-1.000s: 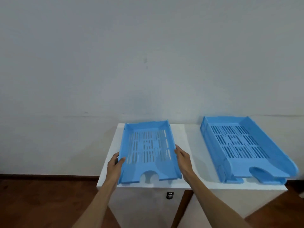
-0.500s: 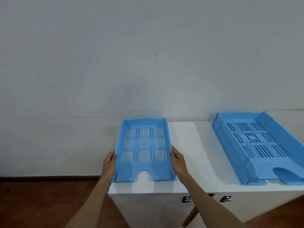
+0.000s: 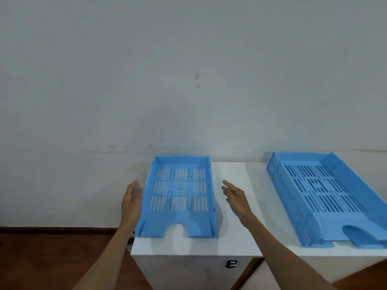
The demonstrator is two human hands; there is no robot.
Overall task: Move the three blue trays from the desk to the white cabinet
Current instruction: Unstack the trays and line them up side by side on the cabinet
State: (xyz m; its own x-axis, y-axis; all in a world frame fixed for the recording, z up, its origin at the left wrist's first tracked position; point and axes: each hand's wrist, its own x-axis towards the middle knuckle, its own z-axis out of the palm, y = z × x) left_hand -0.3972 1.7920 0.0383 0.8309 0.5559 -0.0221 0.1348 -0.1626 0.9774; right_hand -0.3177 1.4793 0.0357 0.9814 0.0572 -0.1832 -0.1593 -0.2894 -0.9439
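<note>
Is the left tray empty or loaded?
Empty. The left tray lies flat on the white top, its slotted floor bare from wall to wall. Both hands, left and right, are open beside it, not touching.

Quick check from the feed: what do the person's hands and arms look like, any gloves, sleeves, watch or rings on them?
Both are bare. The left hand and right hand wear no gloves, and no rings show. The forearms are uncovered all the way to the bottom edge of the frame, with no sleeve cuff, watch or wristband in sight. No markings or cables show on either arm.
</note>
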